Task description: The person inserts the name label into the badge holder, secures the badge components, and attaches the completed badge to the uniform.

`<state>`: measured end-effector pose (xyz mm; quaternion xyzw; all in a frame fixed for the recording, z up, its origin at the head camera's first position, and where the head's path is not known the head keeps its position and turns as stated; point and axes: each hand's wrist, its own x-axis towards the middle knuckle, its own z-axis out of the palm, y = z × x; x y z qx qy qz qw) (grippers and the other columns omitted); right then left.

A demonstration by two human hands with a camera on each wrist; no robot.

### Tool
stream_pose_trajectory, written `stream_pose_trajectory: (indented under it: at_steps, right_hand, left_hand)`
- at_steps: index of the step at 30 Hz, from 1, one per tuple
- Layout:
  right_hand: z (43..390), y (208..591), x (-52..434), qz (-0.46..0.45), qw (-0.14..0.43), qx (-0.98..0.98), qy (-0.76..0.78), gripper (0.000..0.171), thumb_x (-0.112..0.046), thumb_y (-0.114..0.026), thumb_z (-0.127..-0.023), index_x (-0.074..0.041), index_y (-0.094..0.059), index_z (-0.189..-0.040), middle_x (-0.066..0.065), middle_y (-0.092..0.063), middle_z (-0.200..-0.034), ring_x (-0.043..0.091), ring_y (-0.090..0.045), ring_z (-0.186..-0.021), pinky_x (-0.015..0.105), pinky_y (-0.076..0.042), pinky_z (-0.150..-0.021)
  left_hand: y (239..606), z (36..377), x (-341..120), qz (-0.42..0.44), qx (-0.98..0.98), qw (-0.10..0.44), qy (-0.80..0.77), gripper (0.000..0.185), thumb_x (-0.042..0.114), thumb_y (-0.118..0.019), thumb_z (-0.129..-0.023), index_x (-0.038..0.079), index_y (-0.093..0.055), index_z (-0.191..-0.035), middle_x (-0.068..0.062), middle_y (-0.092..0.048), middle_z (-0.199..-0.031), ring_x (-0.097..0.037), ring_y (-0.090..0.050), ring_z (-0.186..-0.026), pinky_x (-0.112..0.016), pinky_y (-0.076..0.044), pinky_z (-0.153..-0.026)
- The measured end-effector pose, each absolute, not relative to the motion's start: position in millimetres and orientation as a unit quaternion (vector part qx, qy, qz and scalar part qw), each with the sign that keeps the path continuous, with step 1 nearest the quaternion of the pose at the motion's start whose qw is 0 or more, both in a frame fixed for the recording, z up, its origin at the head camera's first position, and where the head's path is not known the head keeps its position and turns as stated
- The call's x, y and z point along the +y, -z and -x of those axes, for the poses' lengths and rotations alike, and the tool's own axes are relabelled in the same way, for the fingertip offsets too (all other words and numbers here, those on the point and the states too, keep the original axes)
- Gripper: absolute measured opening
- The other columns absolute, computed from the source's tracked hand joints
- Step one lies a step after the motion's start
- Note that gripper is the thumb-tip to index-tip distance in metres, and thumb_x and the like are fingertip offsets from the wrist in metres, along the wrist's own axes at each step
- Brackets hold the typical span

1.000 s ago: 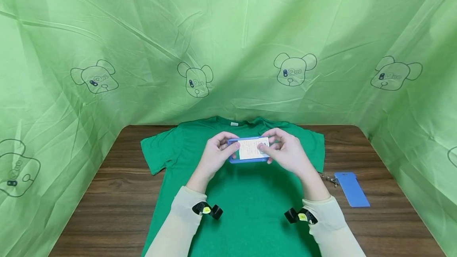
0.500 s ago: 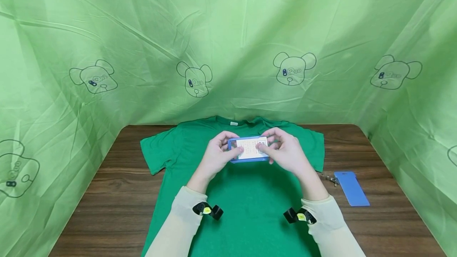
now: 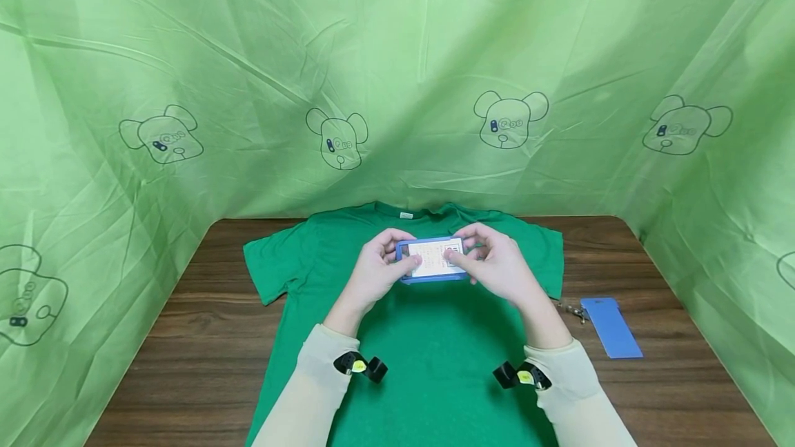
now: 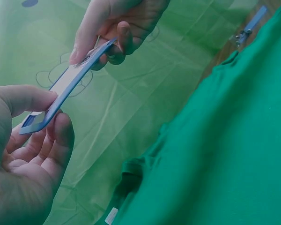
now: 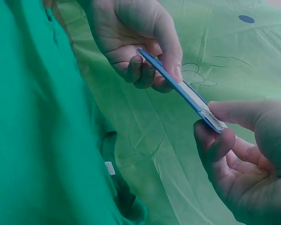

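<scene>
- Your left hand (image 3: 373, 273) pinches the left end of the blue-framed card holder (image 3: 433, 260), thumb on its face and fingers curled beneath; the left wrist view shows that thumb (image 4: 23, 99) pressed on the top of the frame, with a finger under it.
- Your right hand (image 3: 499, 267) pinches the right end the same way, thumb lying over the white card (image 3: 435, 256) inside the holder, other fingers tucked behind.
- The holder is lifted off the cloth, held level between both hands above the chest of the green T-shirt (image 3: 435, 343), just below its collar (image 3: 406, 212); from the wrist views it shows edge-on as a thin blue slab (image 5: 178, 86) with nothing between it and the shirt.
- The shirt lies flat, front up, sleeves spread, on the dark wooden table (image 3: 186, 336), and your forearms in pale sleeves (image 3: 310, 385) cross its lower half.
- To your right on the bare wood, well apart from the hands, lies a flat blue tag (image 3: 611, 328) with a small metal clip (image 3: 574, 311) at its near-left corner.
- Green sheeting printed with cartoon bear heads (image 3: 509, 119) hangs behind and to both sides of the table.
- Your thumbs cover part of the card, so its print cannot be read.
</scene>
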<state>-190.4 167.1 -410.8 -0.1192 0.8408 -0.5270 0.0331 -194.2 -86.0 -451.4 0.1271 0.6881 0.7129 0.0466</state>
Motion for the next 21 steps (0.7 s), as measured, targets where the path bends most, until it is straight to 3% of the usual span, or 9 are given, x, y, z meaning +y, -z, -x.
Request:
stream_pose_trajectory:
  at_steps: [8, 21]
  right_hand:
    - [189.7, 407.5, 172.3, 0.138, 0.059, 0.813, 0.562, 0.034, -0.014, -0.078, -0.103, -0.006, -0.069, -0.134, 0.014, -0.072, -0.110, 0.023, -0.058, -0.060, 0.031, -0.052, -0.051]
    - [191.2, 408.6, 173.2, 0.125, 0.065, 0.811, 0.568, 0.036, -0.017, -0.083, -0.100, -0.006, -0.068, -0.130, 0.013, -0.075, -0.104, 0.025, -0.063, -0.066, 0.033, -0.055, -0.054]
  left_hand:
    - [450.1, 193.4, -87.0, -0.132, 0.683, 0.047, -0.717, 0.031, 0.002, -0.078, -0.098, 0.002, -0.068, -0.128, -0.016, -0.074, -0.110, -0.023, -0.073, -0.093, -0.030, -0.064, -0.076]
    - [450.7, 193.4, -87.8, -0.143, 0.689, 0.040, -0.710, 0.030, -0.002, -0.071, -0.101, 0.002, -0.069, -0.130, -0.018, -0.074, -0.116, -0.024, -0.072, -0.097, -0.030, -0.063, -0.080]
